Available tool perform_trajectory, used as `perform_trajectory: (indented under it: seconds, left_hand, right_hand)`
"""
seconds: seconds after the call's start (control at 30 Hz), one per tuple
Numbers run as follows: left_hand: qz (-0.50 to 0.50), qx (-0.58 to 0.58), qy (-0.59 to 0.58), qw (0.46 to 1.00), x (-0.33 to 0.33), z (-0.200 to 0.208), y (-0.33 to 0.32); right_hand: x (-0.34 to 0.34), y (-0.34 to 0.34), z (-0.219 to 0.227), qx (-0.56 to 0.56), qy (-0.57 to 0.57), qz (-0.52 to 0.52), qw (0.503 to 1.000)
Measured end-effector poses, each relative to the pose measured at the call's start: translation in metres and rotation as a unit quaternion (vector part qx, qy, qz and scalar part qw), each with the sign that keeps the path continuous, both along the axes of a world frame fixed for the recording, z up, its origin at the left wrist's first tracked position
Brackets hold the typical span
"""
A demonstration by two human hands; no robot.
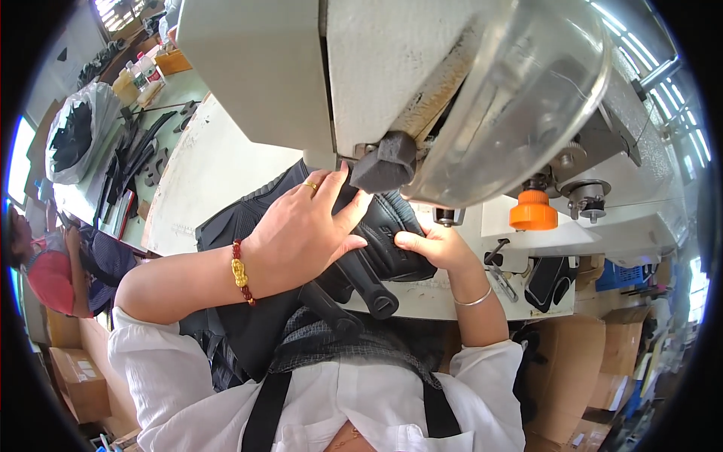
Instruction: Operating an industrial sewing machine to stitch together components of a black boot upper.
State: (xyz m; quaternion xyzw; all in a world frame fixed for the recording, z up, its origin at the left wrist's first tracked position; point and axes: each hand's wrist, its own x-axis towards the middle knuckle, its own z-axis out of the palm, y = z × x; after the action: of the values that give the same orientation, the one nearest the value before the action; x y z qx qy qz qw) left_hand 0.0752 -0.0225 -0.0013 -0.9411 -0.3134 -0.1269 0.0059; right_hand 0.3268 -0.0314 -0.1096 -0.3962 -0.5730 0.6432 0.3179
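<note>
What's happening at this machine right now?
A person has a black bag with straps on the white worktable, under a sewing machine. The left hand lies on it, fingers stretched toward the grey wrapped piece; the right hand holds its right side, thumb on top. The needle is hidden from view.

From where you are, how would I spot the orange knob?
Find the big pale machine, then its clear plastic cover. At the cover's lower right sits the orange knob, ridged and cylindrical. Its bright colour sets it apart from the metal discs beside it.
</note>
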Motion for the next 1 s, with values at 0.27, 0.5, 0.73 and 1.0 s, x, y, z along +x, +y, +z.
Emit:
perform_trajectory:
  seconds: [0.27, 0.5, 0.73, 1.0]
  left_hand:
    - [0.03, 0.031, -0.013, 0.999, 0.003, 0.0, -0.007]
    - [0.021, -0.068, -0.141, 0.987, -0.028, -0.01, 0.055]
    - [-0.006, -0.195, -0.113, 0.974, -0.025, -0.021, 0.081]
    - [0.041, -0.161, -0.165, 0.972, -0.006, -0.027, 0.076]
  right_hand:
    - [0.005, 0.01, 0.016, 0.009, 0.057, 0.011, 0.998]
    - [-0.002, 0.01, 0.027, 0.046, 0.053, 0.017, 0.997]
    - [-0.011, -0.01, 0.055, 0.1, -0.001, -0.03, 0.995]
    - [0.015, 0.005, 0.068, 0.321, -0.11, -0.095, 0.936]
